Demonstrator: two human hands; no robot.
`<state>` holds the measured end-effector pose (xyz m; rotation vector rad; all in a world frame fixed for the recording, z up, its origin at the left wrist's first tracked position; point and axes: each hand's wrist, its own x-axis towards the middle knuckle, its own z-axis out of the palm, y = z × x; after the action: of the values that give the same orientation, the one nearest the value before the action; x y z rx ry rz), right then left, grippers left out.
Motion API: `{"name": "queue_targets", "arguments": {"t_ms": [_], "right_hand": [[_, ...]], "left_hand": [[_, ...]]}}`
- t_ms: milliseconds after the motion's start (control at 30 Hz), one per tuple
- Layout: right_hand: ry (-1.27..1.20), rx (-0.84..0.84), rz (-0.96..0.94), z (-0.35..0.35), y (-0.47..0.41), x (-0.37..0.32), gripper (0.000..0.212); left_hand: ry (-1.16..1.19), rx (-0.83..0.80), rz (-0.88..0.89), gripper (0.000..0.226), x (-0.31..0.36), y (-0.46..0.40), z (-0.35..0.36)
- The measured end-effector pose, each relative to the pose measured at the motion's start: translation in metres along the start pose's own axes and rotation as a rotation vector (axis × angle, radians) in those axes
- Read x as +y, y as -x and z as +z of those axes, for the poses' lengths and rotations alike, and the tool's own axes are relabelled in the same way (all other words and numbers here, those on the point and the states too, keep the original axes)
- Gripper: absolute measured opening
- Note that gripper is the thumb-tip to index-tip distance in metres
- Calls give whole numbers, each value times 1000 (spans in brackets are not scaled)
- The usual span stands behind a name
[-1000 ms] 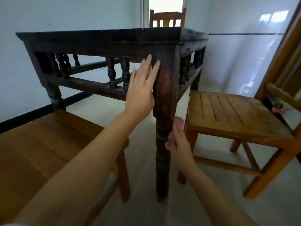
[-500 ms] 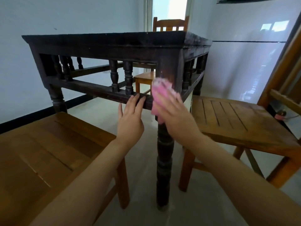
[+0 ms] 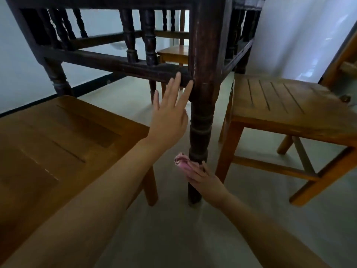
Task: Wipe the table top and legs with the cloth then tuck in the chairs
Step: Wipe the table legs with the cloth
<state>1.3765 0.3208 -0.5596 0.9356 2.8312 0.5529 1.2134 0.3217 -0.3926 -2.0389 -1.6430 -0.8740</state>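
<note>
The dark wooden table's near corner leg [image 3: 202, 89] fills the middle of the view; the table top is out of frame. My right hand [image 3: 205, 179] holds a pink cloth [image 3: 182, 161] against the lower part of that leg, close to the floor. My left hand [image 3: 170, 113] is flat with straight fingers, its fingertips touching the table's lower rail [image 3: 108, 62] just left of the leg. One light wooden chair [image 3: 58, 136] stands at the left and another chair [image 3: 286, 109] at the right, both pulled out from the table.
A third chair [image 3: 174, 52] shows beyond the table, seen through its spindles. White walls with a black skirting [image 3: 92, 84] run behind. The grey floor [image 3: 193, 238] lies open between the two near chairs.
My right hand has slid the cloth down the leg from rail height to near the floor. The view has dropped lower, hiding the table top. My left hand stays at the rail.
</note>
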Motion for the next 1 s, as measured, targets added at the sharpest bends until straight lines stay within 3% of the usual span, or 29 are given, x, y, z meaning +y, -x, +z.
{"name": "queue_targets", "arguments": {"t_ms": [100, 233, 333, 400, 567, 733, 800, 867, 933, 1000], "right_hand": [[122, -190, -111, 11, 6, -5, 64], [-55, 47, -28, 3, 9, 9, 85], [2, 217, -51, -5, 9, 28, 78], [32, 139, -40, 2, 6, 25, 75], [115, -245, -124, 53, 4, -12, 60], [-159, -299, -110, 81, 17, -23, 51], [-487, -207, 18, 62, 28, -18, 48], [-915, -12, 287, 23, 37, -2, 34], [-1059, 412, 530, -16, 49, 23, 35], [-1116, 685, 594, -55, 45, 49, 40]], "left_hand": [[-49, -8, 32, 55, 2, 11, 15], [-79, -30, 110, 55, 2, 19, 27], [-120, -25, 117, 58, 2, 16, 35], [-164, -17, 117, 60, 1, 16, 39], [-233, 2, 137, 62, -5, 14, 43], [-236, 17, 118, 61, -3, 15, 47], [-230, 19, 108, 61, -3, 17, 49], [-226, 21, 103, 61, -3, 17, 50], [-205, 19, 90, 60, -1, 17, 51], [-174, 20, 63, 58, 3, 18, 52]]}}
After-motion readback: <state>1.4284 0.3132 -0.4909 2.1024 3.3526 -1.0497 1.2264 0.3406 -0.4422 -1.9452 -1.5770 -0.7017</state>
